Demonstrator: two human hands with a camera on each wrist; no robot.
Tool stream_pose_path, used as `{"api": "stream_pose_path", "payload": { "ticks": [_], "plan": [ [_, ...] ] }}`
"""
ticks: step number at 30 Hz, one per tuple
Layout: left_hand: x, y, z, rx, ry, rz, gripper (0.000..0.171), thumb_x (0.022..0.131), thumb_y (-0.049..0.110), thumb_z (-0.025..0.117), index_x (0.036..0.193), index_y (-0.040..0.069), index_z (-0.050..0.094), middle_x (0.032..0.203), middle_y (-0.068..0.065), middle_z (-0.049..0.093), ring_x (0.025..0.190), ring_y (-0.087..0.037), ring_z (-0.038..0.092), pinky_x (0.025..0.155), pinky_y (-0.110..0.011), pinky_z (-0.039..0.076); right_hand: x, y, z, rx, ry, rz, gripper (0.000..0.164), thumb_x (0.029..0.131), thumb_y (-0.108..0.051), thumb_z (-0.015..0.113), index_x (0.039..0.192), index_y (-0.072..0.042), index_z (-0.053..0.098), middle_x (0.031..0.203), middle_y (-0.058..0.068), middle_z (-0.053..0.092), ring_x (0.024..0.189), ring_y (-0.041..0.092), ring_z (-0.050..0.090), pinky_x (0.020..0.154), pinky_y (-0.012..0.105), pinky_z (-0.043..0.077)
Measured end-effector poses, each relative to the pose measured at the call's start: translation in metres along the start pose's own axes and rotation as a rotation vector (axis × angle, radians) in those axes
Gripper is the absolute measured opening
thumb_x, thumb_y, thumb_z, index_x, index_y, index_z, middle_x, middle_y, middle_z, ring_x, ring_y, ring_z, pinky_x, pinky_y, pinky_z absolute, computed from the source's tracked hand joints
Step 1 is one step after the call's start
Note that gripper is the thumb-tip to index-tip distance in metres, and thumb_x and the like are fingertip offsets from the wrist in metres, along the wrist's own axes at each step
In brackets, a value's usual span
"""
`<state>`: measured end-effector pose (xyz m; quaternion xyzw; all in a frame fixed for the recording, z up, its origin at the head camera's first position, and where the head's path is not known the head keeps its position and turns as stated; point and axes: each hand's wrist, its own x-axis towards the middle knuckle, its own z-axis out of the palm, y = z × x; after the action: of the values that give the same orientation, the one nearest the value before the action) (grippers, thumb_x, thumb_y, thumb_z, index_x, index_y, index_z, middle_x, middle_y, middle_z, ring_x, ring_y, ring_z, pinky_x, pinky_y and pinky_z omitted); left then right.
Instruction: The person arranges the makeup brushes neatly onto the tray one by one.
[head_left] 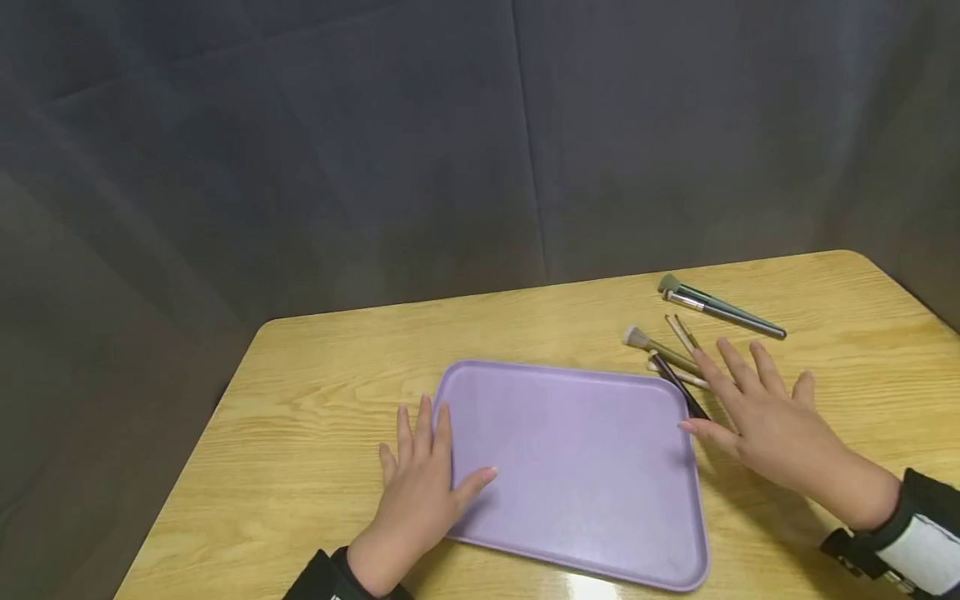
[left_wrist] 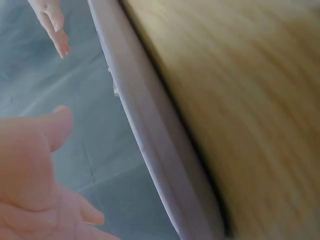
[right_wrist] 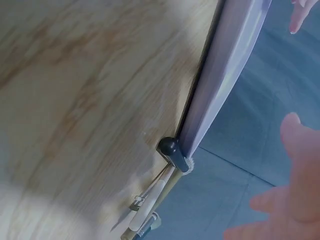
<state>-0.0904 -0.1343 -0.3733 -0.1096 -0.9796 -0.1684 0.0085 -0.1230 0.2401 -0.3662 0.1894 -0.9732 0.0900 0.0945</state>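
A purple rectangular tray lies on the wooden table, nothing on its surface. My left hand, fingers straight and spread, is over the tray's left edge with the thumb above its inside. At the opposite side, my right hand is spread over the right edge and the handles of several makeup brushes. Of these, a dark-handled brush lies against the tray's upper right corner, beside an olive-handled brush. Neither hand grips anything. In the right wrist view the dark brush shows its rounded handle end by the tray wall.
Farther back on the right lie a green brush and a grey-handled brush, side by side. Two thin brushes lie between them and my right hand. A dark cloth hangs behind the wooden table.
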Motion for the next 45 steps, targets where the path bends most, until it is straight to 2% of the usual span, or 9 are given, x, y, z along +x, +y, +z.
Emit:
{"api": "stream_pose_path", "payload": {
  "ticks": [3,6,8,10,13,16,21,30,45],
  "plan": [
    [0.001,-0.003,-0.002,-0.007,0.013,-0.002,0.087,0.085,0.055,0.051,0.139,-0.005,0.018,0.148,-0.024,0.006,0.132,-0.043,-0.004,0.094,-0.070,0.015,0.003,0.000,-0.002,0.019,0.018,0.000,0.078,0.086,-0.050,0.054,0.142,-0.006,0.022,0.138,0.031,0.026,0.121,0.055,0.021,0.082,0.077,0.018],
    [0.003,-0.008,-0.004,-0.002,0.032,-0.020,0.082,0.085,0.046,0.057,0.134,-0.012,0.024,0.141,-0.030,0.023,0.128,-0.047,0.017,0.095,-0.064,0.025,0.006,0.000,-0.002,0.035,0.068,-0.026,0.070,0.084,-0.041,0.060,0.132,0.004,0.036,0.124,0.032,0.042,0.108,0.052,0.040,0.081,0.067,0.033],
    [0.007,-0.013,-0.006,-0.006,0.035,-0.050,0.077,0.084,0.039,0.061,0.130,-0.015,0.030,0.131,-0.033,0.035,0.120,-0.047,0.033,0.091,-0.059,0.034,0.009,0.000,-0.001,0.060,0.114,-0.051,0.059,0.081,-0.030,0.066,0.122,0.008,0.045,0.107,0.029,0.052,0.094,0.045,0.050,0.075,0.058,0.042],
    [0.011,-0.016,-0.008,-0.018,0.019,-0.087,0.071,0.084,0.033,0.063,0.126,-0.016,0.034,0.120,-0.034,0.044,0.109,-0.044,0.045,0.085,-0.053,0.042,0.011,0.001,0.000,0.094,0.118,-0.051,0.049,0.079,-0.021,0.067,0.114,0.010,0.050,0.093,0.023,0.056,0.081,0.036,0.054,0.067,0.050,0.045],
    [0.018,-0.022,-0.010,-0.026,-0.015,-0.145,0.064,0.083,0.027,0.064,0.124,-0.015,0.038,0.110,-0.032,0.051,0.095,-0.041,0.054,0.074,-0.049,0.047,0.015,0.004,0.001,0.146,0.080,-0.022,0.038,0.078,-0.011,0.067,0.107,0.011,0.054,0.083,0.015,0.056,0.071,0.025,0.054,0.059,0.042,0.045],
    [0.024,-0.028,-0.009,-0.005,-0.048,-0.184,0.056,0.084,0.022,0.063,0.123,-0.013,0.041,0.105,-0.029,0.054,0.087,-0.036,0.058,0.066,-0.044,0.049,0.017,0.005,0.005,0.173,0.023,0.015,0.033,0.078,-0.008,0.065,0.103,0.012,0.055,0.079,0.012,0.056,0.069,0.022,0.053,0.058,0.040,0.046],
    [0.029,-0.036,-0.007,0.013,-0.097,-0.208,0.042,0.083,0.013,0.061,0.117,-0.008,0.049,0.096,-0.024,0.061,0.075,-0.029,0.060,0.058,-0.039,0.048,0.022,0.008,0.014,0.202,-0.024,0.037,0.028,0.078,-0.005,0.064,0.098,0.013,0.057,0.073,0.008,0.054,0.065,0.019,0.051,0.056,0.037,0.044],
    [0.030,-0.044,-0.005,-0.023,-0.097,-0.177,0.033,0.082,0.009,0.061,0.112,-0.004,0.055,0.104,-0.022,0.061,0.093,-0.035,0.058,0.073,-0.045,0.049,0.033,0.007,0.022,0.248,-0.040,0.053,0.027,0.078,-0.002,0.062,0.099,0.014,0.055,0.061,0.000,0.045,0.054,0.012,0.038,0.048,0.030,0.035],
    [0.023,-0.051,-0.013,-0.058,-0.093,-0.196,0.031,0.081,0.003,0.061,0.109,-0.008,0.055,0.103,-0.024,0.060,0.094,-0.035,0.057,0.076,-0.045,0.048,0.040,0.003,0.027,0.293,-0.035,0.065,0.020,0.080,-0.004,0.060,0.093,0.009,0.055,0.057,-0.001,0.039,0.049,0.011,0.035,0.044,0.029,0.032]
  ]
}}
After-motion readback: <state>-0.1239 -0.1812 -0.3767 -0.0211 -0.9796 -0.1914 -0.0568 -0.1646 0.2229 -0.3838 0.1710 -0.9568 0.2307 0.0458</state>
